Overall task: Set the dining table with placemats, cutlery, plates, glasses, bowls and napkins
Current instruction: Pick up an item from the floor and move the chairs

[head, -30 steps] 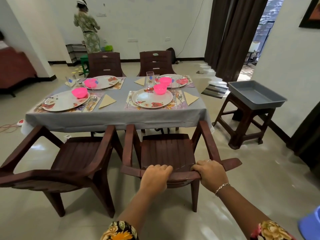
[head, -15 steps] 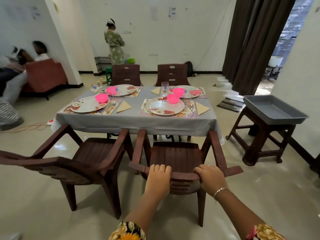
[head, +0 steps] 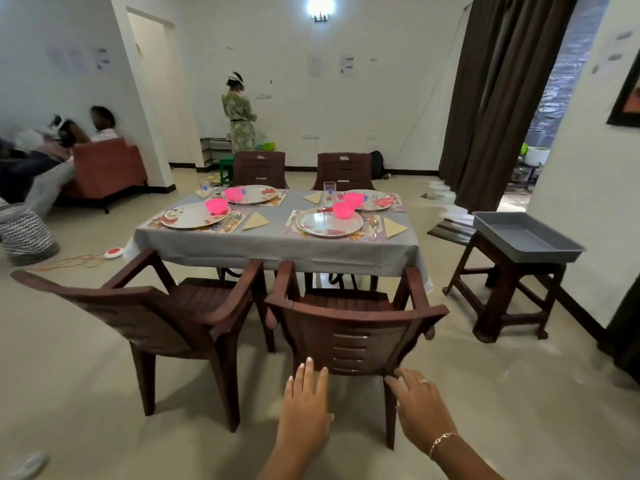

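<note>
The dining table [head: 270, 247] wears a grey cloth and carries several place settings: floral plates [head: 329, 222], pink bowls [head: 343, 209], folded tan napkins [head: 394, 227], cutlery [head: 375, 226] on floral placemats, and a clear glass [head: 329, 192]. A brown plastic chair [head: 353, 327] stands upright at the near right side. My left hand [head: 306, 407] hovers behind its backrest with straight fingers, off the chair. My right hand [head: 420, 407] is spread beside it, fingertips near the chair's rear right leg, holding nothing.
A second brown chair [head: 162, 313] stands at the near left, two more at the far side. A grey tray [head: 526, 237] rests on a brown stool at the right. A person stands at the back wall; people sit on a sofa at left. A cable lies on the floor.
Both hands have let go of the chair's back edge and opened. The chair now stands upright and the view has lifted and pulled back.
</note>
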Demonstrator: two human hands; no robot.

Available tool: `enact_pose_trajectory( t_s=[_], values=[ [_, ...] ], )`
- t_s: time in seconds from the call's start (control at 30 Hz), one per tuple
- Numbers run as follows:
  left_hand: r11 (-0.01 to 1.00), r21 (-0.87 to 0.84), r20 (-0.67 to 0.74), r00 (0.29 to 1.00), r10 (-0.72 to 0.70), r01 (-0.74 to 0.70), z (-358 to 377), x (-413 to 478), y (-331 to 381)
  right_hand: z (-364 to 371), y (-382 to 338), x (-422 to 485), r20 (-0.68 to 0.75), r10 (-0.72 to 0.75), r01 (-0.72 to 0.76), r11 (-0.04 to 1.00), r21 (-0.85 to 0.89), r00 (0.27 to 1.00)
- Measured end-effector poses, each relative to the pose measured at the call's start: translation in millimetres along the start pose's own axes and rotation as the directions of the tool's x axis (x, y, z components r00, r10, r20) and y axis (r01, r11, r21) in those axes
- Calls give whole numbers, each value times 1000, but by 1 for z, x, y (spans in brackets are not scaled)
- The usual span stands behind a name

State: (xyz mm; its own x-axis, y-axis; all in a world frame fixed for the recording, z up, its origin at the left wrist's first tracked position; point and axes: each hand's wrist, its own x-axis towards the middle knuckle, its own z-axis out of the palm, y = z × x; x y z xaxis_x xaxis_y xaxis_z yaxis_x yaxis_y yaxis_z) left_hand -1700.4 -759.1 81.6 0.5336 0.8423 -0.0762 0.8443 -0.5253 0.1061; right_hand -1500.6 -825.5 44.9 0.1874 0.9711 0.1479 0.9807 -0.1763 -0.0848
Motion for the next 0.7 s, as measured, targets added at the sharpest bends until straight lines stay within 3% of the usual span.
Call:
enact_pose_trajectory(
  t_s=[0.2,0.27,0.5,0.7],
  values=[
    [999,-36,27,999,28,-27,54,-52,29,30,11,-115,193,-49,37,997,63,980],
    [998,-42,163,985,49,-42,47,-68,48,35,30,-145,267,-41,38,999,18,963],
    [997,-60,215,974,66,-55,86,-80,124,12,112,-205,381,176,-150,984,-95,908],
    [994,-109,387,921,34,9,148,-90,199,27,191,-248,532,215,-265,964,18,819]
  ],
)
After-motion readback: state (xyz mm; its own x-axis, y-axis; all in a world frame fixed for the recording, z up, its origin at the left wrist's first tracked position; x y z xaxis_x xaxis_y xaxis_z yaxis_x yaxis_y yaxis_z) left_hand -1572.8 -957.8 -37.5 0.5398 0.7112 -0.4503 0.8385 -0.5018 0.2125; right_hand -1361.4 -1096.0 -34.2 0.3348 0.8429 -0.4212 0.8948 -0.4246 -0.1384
